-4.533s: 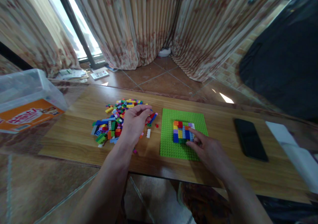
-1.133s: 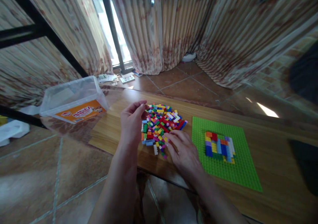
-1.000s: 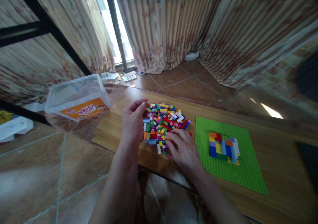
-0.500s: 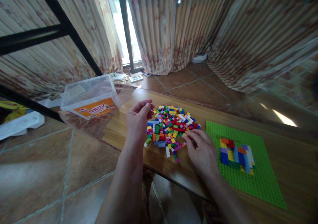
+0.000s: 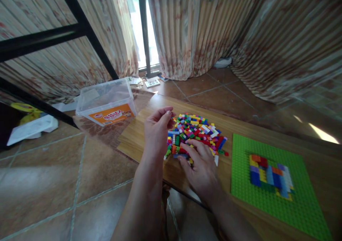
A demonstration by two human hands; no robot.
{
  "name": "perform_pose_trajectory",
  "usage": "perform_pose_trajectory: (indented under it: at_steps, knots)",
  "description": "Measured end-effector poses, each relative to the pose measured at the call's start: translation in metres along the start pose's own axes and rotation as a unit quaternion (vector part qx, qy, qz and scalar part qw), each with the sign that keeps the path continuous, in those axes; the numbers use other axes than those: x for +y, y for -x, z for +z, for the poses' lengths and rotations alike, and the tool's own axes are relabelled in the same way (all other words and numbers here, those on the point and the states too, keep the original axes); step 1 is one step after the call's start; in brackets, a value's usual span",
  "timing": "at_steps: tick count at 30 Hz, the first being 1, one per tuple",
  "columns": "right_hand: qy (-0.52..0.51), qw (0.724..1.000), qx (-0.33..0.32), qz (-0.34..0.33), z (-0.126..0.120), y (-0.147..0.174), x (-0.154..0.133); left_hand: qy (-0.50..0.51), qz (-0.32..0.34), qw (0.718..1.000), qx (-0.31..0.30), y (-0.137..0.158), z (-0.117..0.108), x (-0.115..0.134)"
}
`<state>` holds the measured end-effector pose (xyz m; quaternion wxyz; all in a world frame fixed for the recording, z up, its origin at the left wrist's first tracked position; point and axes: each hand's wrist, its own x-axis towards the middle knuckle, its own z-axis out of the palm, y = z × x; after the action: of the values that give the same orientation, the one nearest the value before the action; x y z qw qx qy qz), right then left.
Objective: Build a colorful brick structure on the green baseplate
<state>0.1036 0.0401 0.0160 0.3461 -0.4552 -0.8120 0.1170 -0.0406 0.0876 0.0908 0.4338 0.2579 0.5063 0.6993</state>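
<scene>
A heap of small coloured building bricks (image 5: 197,127) lies on the wooden table. At its left edge, my left hand (image 5: 159,125) is raised with thumb and fingertips pinched together; whatever they hold, if anything, is hidden. My right hand (image 5: 200,166) reaches over the near side of the heap, its fingers apart and touching bricks, hiding those beneath. To the right of the heap, a green baseplate (image 5: 240,184) carries a low block of joined bricks (image 5: 269,177) in red, orange, yellow, blue, purple and white.
A clear plastic tub (image 5: 107,98) with an orange label stands beyond the table's left end. Booklets (image 5: 152,82) lie on the tiled floor near the curtains (image 5: 181,37). Black metal bars (image 5: 88,30) cross the upper left. The wooden table (image 5: 133,137) has its near edge below my hands.
My right hand has moved left over the heap, and some bricks now lie farther right, towards the baseplate. My left hand keeps its pinch. The whole view has shifted slightly.
</scene>
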Motion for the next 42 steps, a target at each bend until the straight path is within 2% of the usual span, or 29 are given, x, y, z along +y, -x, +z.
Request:
perform_pose_trajectory:
  at_steps: [5, 9, 13, 17, 19, 21, 24, 26, 28, 34, 42]
  knots:
    - [0.047, 0.998, -0.042, -0.007, 0.013, -0.009, -0.01, 0.019, -0.005, 1.0, -0.009, 0.0, -0.001, 0.001]
    - [0.056, 0.997, -0.047, 0.004, 0.018, -0.012, -0.013, 0.021, -0.015, 1.0, -0.011, 0.0, -0.002, 0.001]
    - [0.024, 0.999, -0.023, 0.015, 0.017, -0.013, -0.012, 0.02, -0.023, 0.999, -0.013, 0.001, -0.001, 0.002]
    - [-0.039, 0.998, 0.033, 0.04, 0.008, -0.014, -0.005, -0.007, -0.035, 0.999, -0.026, 0.002, 0.001, 0.001]
    - [-0.067, 0.995, 0.064, 0.049, 0.0, -0.015, -0.001, -0.058, -0.04, 0.995, -0.066, 0.003, 0.002, -0.002]
    - [-0.076, 0.992, 0.087, 0.057, -0.009, -0.016, 0.004, -0.123, -0.042, 0.981, -0.141, 0.006, 0.003, -0.007]
    - [-0.067, 0.989, 0.107, 0.07, -0.021, -0.016, 0.011, -0.203, -0.058, 0.934, -0.287, 0.013, 0.007, -0.016]
    - [-0.067, 0.988, 0.118, 0.076, -0.027, -0.015, 0.016, -0.233, -0.068, 0.904, -0.352, 0.017, 0.011, -0.02]
    - [-0.073, 0.986, 0.13, 0.073, -0.032, -0.015, 0.019, -0.238, -0.071, 0.893, -0.376, 0.02, 0.014, -0.022]
    - [-0.152, 0.977, 0.13, 0.069, -0.051, -0.013, 0.023, -0.185, -0.085, 0.892, -0.405, 0.022, 0.019, -0.015]
    - [-0.167, 0.976, 0.128, 0.051, -0.073, -0.005, 0.025, -0.12, -0.171, 0.871, -0.445, 0.03, 0.028, -0.02]
